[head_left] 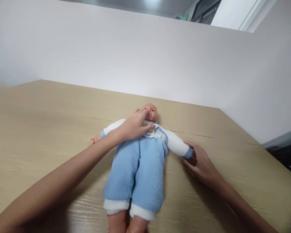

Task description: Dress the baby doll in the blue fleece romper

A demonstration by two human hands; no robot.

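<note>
"What was the biggest thing there?"

"A plain white wall (145,55). In front of it was a wide, light brown wooden table (50,136)."

"And what was on the table?"

"A pinkish plastic baby doll in fluffy blue and white clothes (147,165). It lay on its back in the middle, with its head toward the wall and its legs toward the person."

"Where was the left hand (135,125)?"

"Over the doll's chest and chin. The thumb stuck out wide from the fingers. I couldn't tell if they were pinching any cloth, because the hand covered that part."

"And the right hand (203,163)?"

"At the end of the puffy white sleeve (176,142) on its own side. The fingers went over the top and the thumb went under, so they made a narrow hold on the soft blue cuff (189,153). The doll's little hand was mostly hidden there."

"So which step was it?"

"I think it was the sleeve step, with one hand minding the cuff and the other near the neck."

"What did the next move need?"

"I'd say a gentle hold on the cuff and a steady hand on the chest. A hard tug might have made the doll slide."
</note>
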